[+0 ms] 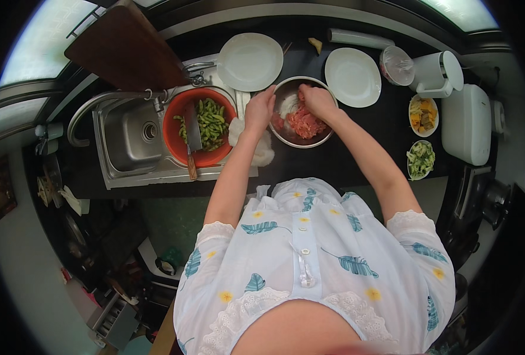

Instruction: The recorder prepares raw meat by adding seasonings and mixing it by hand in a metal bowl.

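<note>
A steel mixing bowl (302, 144) with raw minced meat (304, 123) in it stands on the dark counter in front of me. At the bowl's left rim, my left hand (260, 108) grips the edge. My right hand (318, 102) reaches inside over the right rim, its fingers curled at the meat with some pinkish meat by the fingertips. The fingertips are partly hidden. White plates lie on either side beyond the bowl, one at the left (250, 62) and one at the right (353, 77).
Left are a steel sink (131, 137), a red basin (171, 148) of green soybean pods with a cleaver (193, 128) across it, and a white cloth (262, 153). Right are dishes of cut vegetables (421, 159), a film-covered bowl (397, 65) and a white kettle (431, 73).
</note>
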Demonstrator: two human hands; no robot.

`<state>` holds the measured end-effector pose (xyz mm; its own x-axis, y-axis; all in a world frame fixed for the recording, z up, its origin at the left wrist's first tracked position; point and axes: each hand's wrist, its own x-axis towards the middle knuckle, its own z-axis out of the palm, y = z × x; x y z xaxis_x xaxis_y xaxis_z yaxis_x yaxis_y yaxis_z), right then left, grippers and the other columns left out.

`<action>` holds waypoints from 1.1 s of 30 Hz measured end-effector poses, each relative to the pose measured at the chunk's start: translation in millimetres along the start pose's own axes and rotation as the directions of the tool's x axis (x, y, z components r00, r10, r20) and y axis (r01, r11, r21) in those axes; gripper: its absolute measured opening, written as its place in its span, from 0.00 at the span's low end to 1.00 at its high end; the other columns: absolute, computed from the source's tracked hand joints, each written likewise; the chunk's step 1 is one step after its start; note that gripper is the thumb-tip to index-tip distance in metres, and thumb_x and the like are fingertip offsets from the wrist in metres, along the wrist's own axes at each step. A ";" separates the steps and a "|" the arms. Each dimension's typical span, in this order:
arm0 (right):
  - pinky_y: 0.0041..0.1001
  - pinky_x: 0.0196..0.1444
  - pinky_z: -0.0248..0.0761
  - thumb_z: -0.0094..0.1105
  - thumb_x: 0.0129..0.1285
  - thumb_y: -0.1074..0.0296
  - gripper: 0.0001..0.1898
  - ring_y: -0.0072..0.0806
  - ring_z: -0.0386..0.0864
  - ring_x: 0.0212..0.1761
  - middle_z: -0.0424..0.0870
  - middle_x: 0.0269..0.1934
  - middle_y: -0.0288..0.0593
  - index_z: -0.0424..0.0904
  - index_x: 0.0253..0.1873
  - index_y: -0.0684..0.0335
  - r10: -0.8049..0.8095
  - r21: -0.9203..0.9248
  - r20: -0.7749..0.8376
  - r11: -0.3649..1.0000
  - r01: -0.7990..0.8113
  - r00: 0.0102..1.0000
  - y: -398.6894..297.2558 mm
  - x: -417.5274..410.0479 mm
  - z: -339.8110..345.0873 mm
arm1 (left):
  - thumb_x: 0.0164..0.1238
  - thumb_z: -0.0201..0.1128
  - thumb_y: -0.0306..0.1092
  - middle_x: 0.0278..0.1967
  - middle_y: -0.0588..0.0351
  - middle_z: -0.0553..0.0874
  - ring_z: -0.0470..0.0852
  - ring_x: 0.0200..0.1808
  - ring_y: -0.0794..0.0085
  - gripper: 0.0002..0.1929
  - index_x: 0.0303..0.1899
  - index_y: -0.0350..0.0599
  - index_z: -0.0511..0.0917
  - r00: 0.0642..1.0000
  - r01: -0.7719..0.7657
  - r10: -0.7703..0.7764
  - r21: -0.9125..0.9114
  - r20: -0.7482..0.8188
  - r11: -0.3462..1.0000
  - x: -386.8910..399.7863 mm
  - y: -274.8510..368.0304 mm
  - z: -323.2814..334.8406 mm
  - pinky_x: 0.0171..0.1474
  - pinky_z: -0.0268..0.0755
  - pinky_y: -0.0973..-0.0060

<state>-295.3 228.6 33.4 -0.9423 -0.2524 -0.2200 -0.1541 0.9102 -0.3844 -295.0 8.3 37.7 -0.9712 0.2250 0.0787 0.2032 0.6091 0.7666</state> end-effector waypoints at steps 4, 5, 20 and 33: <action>0.45 0.49 0.76 0.57 0.62 0.70 0.07 0.49 0.84 0.48 0.85 0.43 0.56 0.79 0.43 0.64 -0.009 0.145 0.143 0.989 -0.012 0.990 -7.8 -19.3 -43.3 | 0.74 0.60 0.34 0.46 0.41 0.88 0.86 0.48 0.48 0.15 0.57 0.44 0.83 0.998 0.045 -0.046 0.034 0.038 0.998 0.1 -1.1 -4.5 0.50 0.79 0.60; 0.44 0.52 0.75 0.60 0.60 0.71 0.10 0.47 0.82 0.54 0.83 0.49 0.59 0.80 0.46 0.65 -0.075 0.259 0.207 0.966 0.019 0.976 -8.3 -23.8 -47.4 | 0.74 0.60 0.34 0.46 0.41 0.88 0.86 0.48 0.48 0.15 0.57 0.44 0.83 0.998 0.046 -0.048 0.034 0.037 0.998 0.9 -1.0 -4.9 0.50 0.79 0.60; 0.43 0.43 0.80 0.60 0.59 0.68 0.18 0.49 0.82 0.48 0.82 0.48 0.52 0.81 0.56 0.49 -0.156 -0.181 0.001 0.971 0.154 0.988 -14.9 -32.5 14.1 | 0.73 0.58 0.34 0.44 0.43 0.87 0.85 0.46 0.47 0.15 0.57 0.46 0.82 0.998 0.032 -0.034 0.038 0.045 0.999 5.9 8.0 -3.5 0.49 0.78 0.57; 0.42 0.59 0.74 0.64 0.55 0.70 0.22 0.51 0.79 0.58 0.75 0.62 0.59 0.81 0.58 0.53 -0.101 0.249 -0.036 0.963 0.107 0.994 -20.7 -54.7 -11.1 | 0.75 0.59 0.36 0.48 0.42 0.87 0.86 0.50 0.48 0.16 0.59 0.45 0.82 0.996 0.064 -0.065 0.019 0.059 0.998 2.8 2.6 -12.2 0.51 0.78 0.60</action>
<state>-243.9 227.3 63.4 -0.9318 -0.3313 -0.1479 -0.1750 0.7675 -0.6167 -298.7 1.2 47.7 -0.9733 0.2295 -0.0089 0.1432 0.6365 0.7579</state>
